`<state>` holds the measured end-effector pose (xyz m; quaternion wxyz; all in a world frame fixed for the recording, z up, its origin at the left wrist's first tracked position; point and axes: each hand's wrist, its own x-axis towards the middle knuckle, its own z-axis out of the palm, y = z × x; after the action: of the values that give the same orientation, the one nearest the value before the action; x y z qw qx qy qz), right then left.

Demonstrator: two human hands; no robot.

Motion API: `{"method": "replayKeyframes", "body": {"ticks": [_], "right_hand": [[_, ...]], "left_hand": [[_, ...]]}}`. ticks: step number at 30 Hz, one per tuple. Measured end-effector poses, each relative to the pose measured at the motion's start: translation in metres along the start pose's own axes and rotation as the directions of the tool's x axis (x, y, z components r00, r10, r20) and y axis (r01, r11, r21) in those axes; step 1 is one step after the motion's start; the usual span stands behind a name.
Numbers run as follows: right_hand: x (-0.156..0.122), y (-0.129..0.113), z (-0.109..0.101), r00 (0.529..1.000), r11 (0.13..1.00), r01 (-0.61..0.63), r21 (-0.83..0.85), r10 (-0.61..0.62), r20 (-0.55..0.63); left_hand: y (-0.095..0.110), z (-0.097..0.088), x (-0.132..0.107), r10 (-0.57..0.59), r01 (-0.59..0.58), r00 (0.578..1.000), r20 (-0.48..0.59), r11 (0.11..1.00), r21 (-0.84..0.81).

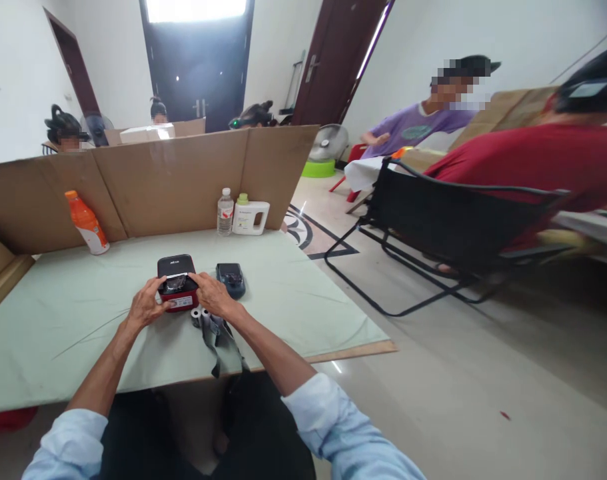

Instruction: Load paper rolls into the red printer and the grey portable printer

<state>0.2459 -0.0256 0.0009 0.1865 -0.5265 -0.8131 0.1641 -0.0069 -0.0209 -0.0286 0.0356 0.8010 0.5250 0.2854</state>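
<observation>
Light-blue sleeves (356, 430), pushed up, frame the bottom of the view; bare forearms reach forward over a pale green table (303, 293). Between the hands, straight ahead, sits a black-and-red printer (176, 283), label side toward the person; its long axis is hard to judge. Left hand (148, 301) has its left side in a narrow grip, thumb on the front. Right hand (209, 293) touches the right upper edge; whether it grips is unclear. Neither hand is nearer. Paper rolls (196, 318) lie just below the right hand, a dark handheld device (230, 280) just beyond.
</observation>
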Motion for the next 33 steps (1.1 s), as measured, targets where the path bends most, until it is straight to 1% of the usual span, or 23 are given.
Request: {"method": "replayKeyframes", "body": {"ticks": [5, 14, 17, 23, 28, 33], "right_hand": [[0.000, -0.003, 0.001, 1.000, 1.000, -0.006, -0.016, 0.007, 0.020], [-0.003, -0.008, -0.004, 0.999, 0.999, -0.015, -0.031, 0.017, 0.043], [-0.003, -0.009, -0.003, 1.000, 0.999, -0.015, -0.033, 0.016, 0.026], [-0.008, -0.007, 0.000, 0.999, 0.999, 0.031, -0.015, -0.031, -0.014], [-0.008, -0.006, 0.000, 1.000, 1.000, 0.012, -0.009, -0.012, -0.003], [-0.007, -0.004, 0.003, 1.000, 1.000, 0.005, 0.005, -0.005, -0.004]], "left_hand": [[-0.003, 0.005, 0.001, -0.035, 0.035, 0.999, 0.009, 0.999, -0.012], [-0.008, 0.009, 0.002, -0.082, 0.079, 0.996, -0.019, 0.988, -0.135], [-0.006, 0.006, 0.002, -0.072, 0.070, 0.997, -0.016, 0.992, -0.104], [0.001, 0.000, 0.001, -0.006, 0.004, 1.000, -0.022, 0.996, -0.087], [0.002, -0.003, 0.001, -0.023, 0.023, 1.000, -0.004, 0.998, -0.058], [-0.001, -0.001, 0.001, -0.032, 0.032, 0.999, -0.006, 0.999, -0.018]]}}
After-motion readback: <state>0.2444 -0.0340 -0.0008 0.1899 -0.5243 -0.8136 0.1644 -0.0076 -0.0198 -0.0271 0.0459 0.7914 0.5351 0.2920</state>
